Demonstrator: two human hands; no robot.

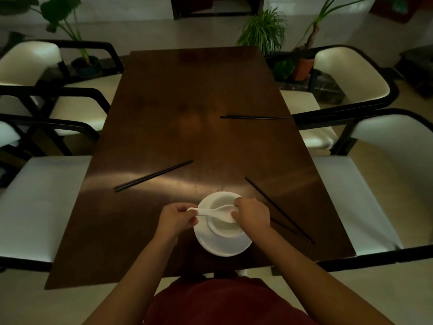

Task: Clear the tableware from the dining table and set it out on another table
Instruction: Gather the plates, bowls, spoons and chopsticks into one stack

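Head view, looking down on a dark wooden dining table point(187, 102). Both hands meet over a white bowl point(225, 227) that sits on a white plate point(222, 246) at the near table edge. Left hand point(175, 220): fingers curled, pinching the handle end of a white ceramic spoon point(212, 212). Right hand point(251, 215): fingers curled over the bowl's right rim beside the spoon's scoop; whether it grips the rim or the spoon cannot be told. The spoon lies across the bowl, handle toward the left hand. Just right of the right hand lies a pair of black chopsticks point(278, 209), running diagonally. A second pair point(153, 175) lies ahead and left of the left hand; a third pair point(254, 117) lies well ahead of the right hand. White-cushioned chairs point(356, 195) flank the table on both sides.
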